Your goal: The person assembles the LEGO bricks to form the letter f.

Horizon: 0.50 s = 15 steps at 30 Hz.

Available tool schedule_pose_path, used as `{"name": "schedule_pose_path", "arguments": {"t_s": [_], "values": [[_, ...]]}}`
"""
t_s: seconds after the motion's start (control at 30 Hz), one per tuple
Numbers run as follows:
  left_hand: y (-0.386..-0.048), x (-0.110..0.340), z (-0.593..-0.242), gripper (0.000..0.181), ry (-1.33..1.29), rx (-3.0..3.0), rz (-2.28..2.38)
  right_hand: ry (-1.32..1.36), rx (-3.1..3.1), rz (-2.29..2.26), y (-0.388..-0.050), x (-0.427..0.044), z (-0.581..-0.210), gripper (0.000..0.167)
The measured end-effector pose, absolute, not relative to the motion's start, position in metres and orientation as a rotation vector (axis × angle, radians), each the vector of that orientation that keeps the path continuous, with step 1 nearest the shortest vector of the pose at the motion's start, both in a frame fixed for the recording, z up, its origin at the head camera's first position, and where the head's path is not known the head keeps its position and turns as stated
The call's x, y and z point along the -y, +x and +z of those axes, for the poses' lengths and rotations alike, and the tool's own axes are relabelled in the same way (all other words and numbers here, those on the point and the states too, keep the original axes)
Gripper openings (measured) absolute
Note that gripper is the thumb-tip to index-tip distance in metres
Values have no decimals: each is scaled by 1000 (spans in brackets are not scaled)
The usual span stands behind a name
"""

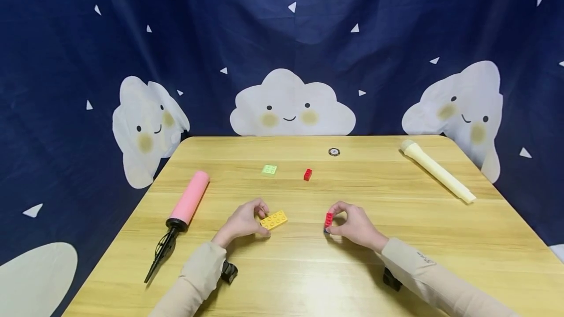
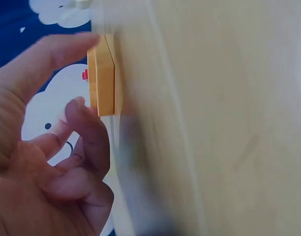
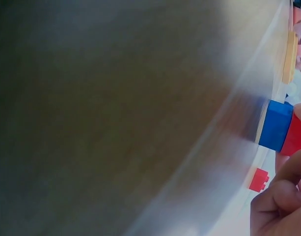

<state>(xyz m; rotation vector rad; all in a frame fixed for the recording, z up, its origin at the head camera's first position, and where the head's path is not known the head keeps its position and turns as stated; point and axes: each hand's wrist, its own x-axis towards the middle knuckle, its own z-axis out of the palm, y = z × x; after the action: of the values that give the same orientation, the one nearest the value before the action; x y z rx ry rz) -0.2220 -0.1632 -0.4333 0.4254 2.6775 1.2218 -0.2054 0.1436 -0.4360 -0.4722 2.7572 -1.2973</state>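
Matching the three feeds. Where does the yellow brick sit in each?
Head: yellow brick just left of centre, below mid-height, studs visible.
Left wrist: yellow brick left of centre in the upper half, seen side-on.
Right wrist: yellow brick near the right edge, upper part, a narrow strip.
Shared landmark: the left hand, at the brick in all three; the right wrist view shows only part of it.
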Motion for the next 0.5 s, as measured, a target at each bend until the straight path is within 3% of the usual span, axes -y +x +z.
{"name": "schedule_pose_path", "arguments": {"t_s": [0.5], "values": [[-227,167,-439,48,318,-2516,1381,-463,-2632,-1325,-211,-148,-443,33]]}}
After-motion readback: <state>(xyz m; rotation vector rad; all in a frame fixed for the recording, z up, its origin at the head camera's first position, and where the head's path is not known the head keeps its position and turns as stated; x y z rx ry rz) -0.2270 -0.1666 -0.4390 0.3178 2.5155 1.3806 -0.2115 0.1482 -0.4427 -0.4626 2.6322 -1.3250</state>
